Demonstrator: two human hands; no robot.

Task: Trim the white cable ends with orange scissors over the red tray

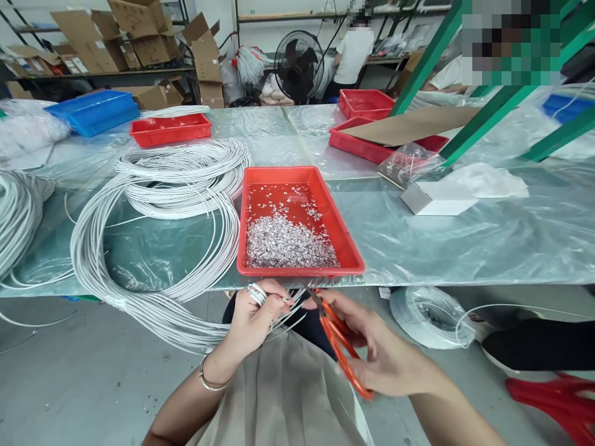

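In our left hand (255, 313) the fingers are pinched close together at the tips, on what looks like a cable (286, 301) end; white bands show about the fingers, and we cannot tell whether they are cable or wrapping. In our right hand (383, 350) the fingers wrap the orange handles of the scissors (335, 334), whose dark tips point at the left fingertips; blur hides how far the blades stand apart. More cable ends fan out between our hands, over our lap.

Behind our left wrist, the white coil (88, 248) sags over the front edge of the bench (488, 248). Just beyond our hands, a red tray (302, 271) sits on the bench near that edge, with silvery bits (288, 241) heaped at its near end and scattered toward the far one. To its left, more coils (186, 204) lie behind the sagging one.

Farther right we see a white box (446, 201) and cardboard (413, 124) across another red tray. At the far left is a blue bin (93, 111). Past the bench stand a black fan (299, 65) and a person in white (357, 49).
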